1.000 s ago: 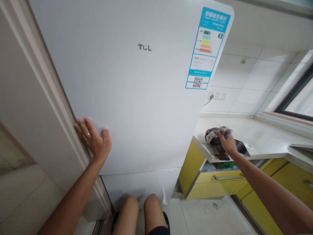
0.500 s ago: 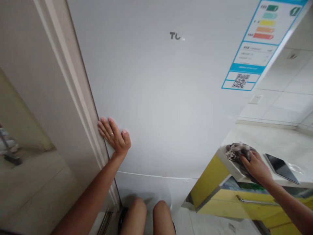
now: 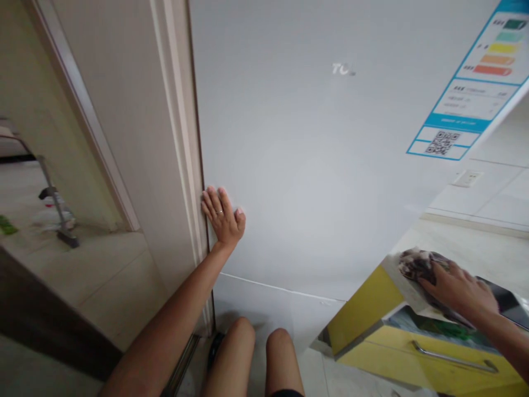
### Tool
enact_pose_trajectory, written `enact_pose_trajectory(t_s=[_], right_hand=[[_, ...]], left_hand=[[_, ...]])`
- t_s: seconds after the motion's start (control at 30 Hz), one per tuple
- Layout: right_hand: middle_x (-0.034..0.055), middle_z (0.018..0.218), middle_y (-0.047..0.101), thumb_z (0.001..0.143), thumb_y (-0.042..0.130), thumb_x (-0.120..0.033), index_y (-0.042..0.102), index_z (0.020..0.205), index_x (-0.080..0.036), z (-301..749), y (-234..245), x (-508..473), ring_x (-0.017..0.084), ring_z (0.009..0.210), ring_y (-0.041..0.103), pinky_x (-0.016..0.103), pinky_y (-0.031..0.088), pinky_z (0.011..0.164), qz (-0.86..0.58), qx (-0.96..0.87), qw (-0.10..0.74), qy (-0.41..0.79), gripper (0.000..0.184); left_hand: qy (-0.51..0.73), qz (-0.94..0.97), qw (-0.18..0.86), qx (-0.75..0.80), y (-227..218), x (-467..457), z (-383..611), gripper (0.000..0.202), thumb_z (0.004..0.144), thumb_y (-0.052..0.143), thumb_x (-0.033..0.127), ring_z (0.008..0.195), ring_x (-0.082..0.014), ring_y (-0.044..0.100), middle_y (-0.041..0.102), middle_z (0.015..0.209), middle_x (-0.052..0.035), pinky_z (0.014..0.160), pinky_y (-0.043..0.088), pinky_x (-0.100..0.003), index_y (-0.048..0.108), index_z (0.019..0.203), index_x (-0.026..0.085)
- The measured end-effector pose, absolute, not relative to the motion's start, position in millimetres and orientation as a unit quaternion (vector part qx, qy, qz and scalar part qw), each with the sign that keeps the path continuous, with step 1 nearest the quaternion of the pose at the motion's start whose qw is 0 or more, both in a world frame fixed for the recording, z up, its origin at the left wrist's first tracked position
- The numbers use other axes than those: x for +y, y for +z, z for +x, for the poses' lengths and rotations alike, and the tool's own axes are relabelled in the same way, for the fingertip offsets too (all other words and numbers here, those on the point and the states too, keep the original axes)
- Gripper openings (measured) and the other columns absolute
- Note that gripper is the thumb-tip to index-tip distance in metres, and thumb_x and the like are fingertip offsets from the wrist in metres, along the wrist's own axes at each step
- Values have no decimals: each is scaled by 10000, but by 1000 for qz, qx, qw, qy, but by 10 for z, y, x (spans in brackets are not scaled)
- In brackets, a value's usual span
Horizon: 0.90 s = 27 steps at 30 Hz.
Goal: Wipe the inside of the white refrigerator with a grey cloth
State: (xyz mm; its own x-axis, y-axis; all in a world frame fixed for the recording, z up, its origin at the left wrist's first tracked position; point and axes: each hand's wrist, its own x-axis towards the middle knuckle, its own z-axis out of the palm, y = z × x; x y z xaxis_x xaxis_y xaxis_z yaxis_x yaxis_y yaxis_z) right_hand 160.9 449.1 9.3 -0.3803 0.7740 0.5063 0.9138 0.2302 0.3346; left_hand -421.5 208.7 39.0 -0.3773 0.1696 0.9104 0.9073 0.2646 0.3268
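Note:
My left hand point(image 3: 225, 219) lies flat against the left edge of a white refrigerator door point(image 3: 306, 182), fingers spread and a ring on one of them. At the right, my right hand point(image 3: 460, 286) is closed over a crumpled dark patterned cloth point(image 3: 421, 266) on the corner of the white counter point(image 3: 438, 237). Part of the cloth is hidden under that hand and hangs at the counter's front edge. A dark flat device point(image 3: 510, 303), perhaps a tablet or phone, lies behind my right hand, partly covered by it.
An energy label point(image 3: 471, 102) is stuck on the door's right side. Below the counter are yellow cabinets with a metal drawer handle point(image 3: 454, 357). A pale door frame point(image 3: 182, 138) stands left of the refrigerator. Beyond it a broom point(image 3: 66, 237) leans near a wall.
The view has swung left, so the refrigerator and counter sit farther right. My right hand now spreads more over the cloth on the counter. My left hand stays on the door edge.

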Motion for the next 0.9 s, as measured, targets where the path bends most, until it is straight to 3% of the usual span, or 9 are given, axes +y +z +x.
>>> enact_pose_trajectory(t_s=[0.13,0.27,0.37,0.47,0.6,0.7,0.8,0.9], right_hand=[[280,1403,586,962,507,-370,612,1361,-73,1376,210,4166,371,1209,582,479,408,914,-479,-799,102,-349,509],[321,1413,561,975,413,-336,521,1426,20,1210,225,3990,403,1229,567,532,403,996,-436,-798,153,-386,584],[330,1422,550,955,385,-337,546,1396,9,1083,157,3894,424,1248,569,553,437,995,-403,-807,192,-387,583],[274,1358,617,960,399,-375,566,1369,-49,906,50,3718,390,1196,624,532,497,989,-332,-838,254,-350,549],[104,953,753,980,506,-328,647,1195,-171,557,-158,3311,263,918,702,426,568,904,-249,-860,384,-227,302],[74,950,758,992,511,-343,649,1160,-208,198,-548,2916,216,869,724,354,598,800,-274,-856,432,-68,256],[119,1139,752,1003,432,-379,667,1177,-201,-177,-1288,2486,230,1059,732,375,613,924,-328,-863,365,121,342],[180,1515,557,895,537,-346,567,1438,-146,-455,-2229,2098,303,1434,514,451,443,1194,-369,-891,137,225,580]], left_hand=[[-469,-403,347,-705,469,1947,-4170,776,988,365,493,1621,-358,9,164,1703,-289,1307,92,-584,254,1588,14],[-478,-389,272,-739,565,1810,-4006,788,931,511,353,1616,-380,66,125,1718,-259,1294,153,-621,226,1608,70],[-477,-392,233,-752,485,1726,-3793,851,896,567,280,1608,-398,102,102,1707,-300,1282,186,-645,169,1613,50],[-477,-419,226,-739,174,1635,-3488,881,889,589,237,1607,-400,99,111,1704,-314,1285,204,-640,130,1620,64],[-502,-466,181,-706,-518,1432,-3010,827,940,505,190,1599,-299,222,133,1737,-209,1227,420,-512,69,1641,216],[-431,-521,111,-728,-1081,1173,-2718,819,911,469,134,1603,-275,204,155,1742,-176,1254,385,-493,107,1642,207],[-260,-556,-34,-789,-1569,852,-2545,810,876,427,119,1607,-292,172,143,1740,-162,1284,308,-519,155,1638,164],[-78,-515,-164,-838,-1960,542,-2469,902,783,424,83,1611,-335,115,157,1739,-84,1271,230,-655,162,1634,229]])
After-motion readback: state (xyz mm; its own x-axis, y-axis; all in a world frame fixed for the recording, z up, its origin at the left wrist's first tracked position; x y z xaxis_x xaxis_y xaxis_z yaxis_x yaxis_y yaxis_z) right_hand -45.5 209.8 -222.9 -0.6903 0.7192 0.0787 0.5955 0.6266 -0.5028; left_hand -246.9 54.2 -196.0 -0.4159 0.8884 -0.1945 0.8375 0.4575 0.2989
